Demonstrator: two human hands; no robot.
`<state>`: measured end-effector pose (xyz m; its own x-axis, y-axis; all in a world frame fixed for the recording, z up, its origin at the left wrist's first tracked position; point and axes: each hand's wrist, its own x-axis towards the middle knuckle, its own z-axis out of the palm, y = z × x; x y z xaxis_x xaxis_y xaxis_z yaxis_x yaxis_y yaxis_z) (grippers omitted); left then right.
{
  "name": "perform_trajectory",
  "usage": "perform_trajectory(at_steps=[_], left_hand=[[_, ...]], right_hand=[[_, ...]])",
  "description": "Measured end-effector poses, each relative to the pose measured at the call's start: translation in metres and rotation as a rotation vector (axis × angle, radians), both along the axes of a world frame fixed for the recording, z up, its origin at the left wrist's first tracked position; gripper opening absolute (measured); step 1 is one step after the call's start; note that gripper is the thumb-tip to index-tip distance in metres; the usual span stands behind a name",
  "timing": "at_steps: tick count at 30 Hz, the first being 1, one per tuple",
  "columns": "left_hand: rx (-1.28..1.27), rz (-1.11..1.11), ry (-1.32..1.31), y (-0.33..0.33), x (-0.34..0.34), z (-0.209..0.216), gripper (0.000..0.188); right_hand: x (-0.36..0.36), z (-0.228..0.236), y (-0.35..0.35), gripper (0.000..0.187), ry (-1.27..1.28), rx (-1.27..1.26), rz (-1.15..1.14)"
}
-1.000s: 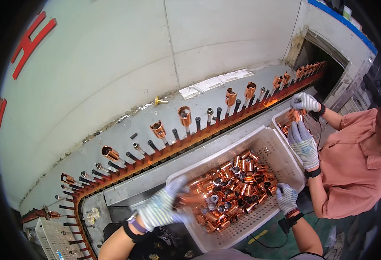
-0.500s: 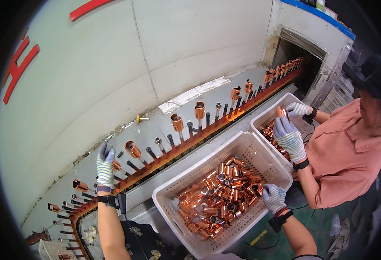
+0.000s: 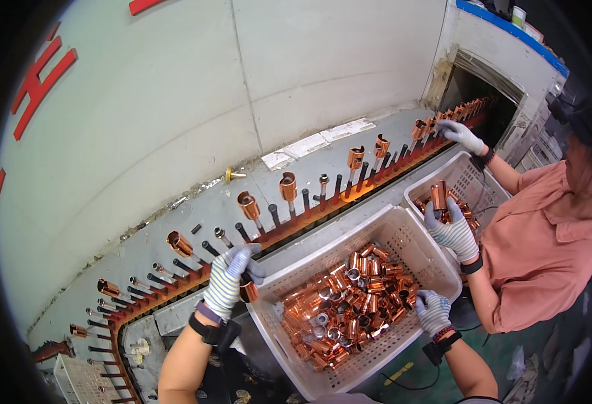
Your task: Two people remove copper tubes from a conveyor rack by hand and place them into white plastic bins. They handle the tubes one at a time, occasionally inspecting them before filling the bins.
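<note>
My left hand [image 3: 234, 276] is closed around a copper sleeve [image 3: 249, 291], whose lower end shows beneath the fingers. The hand hovers between the row of rods and a white perforated crate [image 3: 437, 259]. Inside that crate lies a heap of shiny copper sleeves [image 3: 353, 303]. At the crate's right side, my right hand [image 3: 434, 311] has its fingers curled over the rim. Beyond the left hand, cut-out copper sleeves [image 3: 249, 205] stand on some rods of a curved rail [image 3: 296, 224]. Other rods are bare, with black or metal tips.
A co-worker to the right holds a copper sleeve [image 3: 438, 195] over a second crate [image 3: 494, 176]; their other hand [image 3: 461, 136] is by the rods near a dark wall opening [image 3: 491, 84]. A pale wall [image 3: 154, 121] runs behind the rail. A crate [image 3: 80, 377] stands at lower left.
My left hand has moved right and nearer, taking a copper sleeve off its rod. The rods have shifted leftward. One co-worker's hand has gone from the crate to the rods.
</note>
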<state>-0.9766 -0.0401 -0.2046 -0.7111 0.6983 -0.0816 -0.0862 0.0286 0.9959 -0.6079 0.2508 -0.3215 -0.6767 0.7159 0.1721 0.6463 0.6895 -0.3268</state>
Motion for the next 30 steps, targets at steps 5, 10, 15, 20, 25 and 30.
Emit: perform_trajectory(at_steps=[5,10,15,20,25,30], left_hand=[[0.057,-0.123,0.172,0.040,0.022,-0.030,0.052],[0.124,0.397,0.706,0.049,-0.077,-0.046,0.051],[0.088,0.511,0.413,0.026,-0.135,-0.053,0.045],[0.051,0.473,0.106,-0.007,-0.155,-0.045,0.040],[-0.166,0.175,0.297,-0.025,-0.069,-0.020,0.033],[0.020,-0.267,0.406,-0.001,-0.029,-0.025,0.037]], right_hand=[[0.005,-0.004,0.013,0.019,-0.022,0.033,0.000],[-0.001,-0.001,0.030,0.020,0.010,0.013,-0.013],[-0.006,0.010,0.044,0.021,-0.003,-0.003,-0.011],[-0.014,0.015,0.039,0.022,-0.017,-0.039,-0.008],[-0.026,0.002,0.018,0.021,-0.080,-0.024,-0.011],[-0.043,-0.019,-0.009,0.021,-0.072,-0.011,-0.034]])
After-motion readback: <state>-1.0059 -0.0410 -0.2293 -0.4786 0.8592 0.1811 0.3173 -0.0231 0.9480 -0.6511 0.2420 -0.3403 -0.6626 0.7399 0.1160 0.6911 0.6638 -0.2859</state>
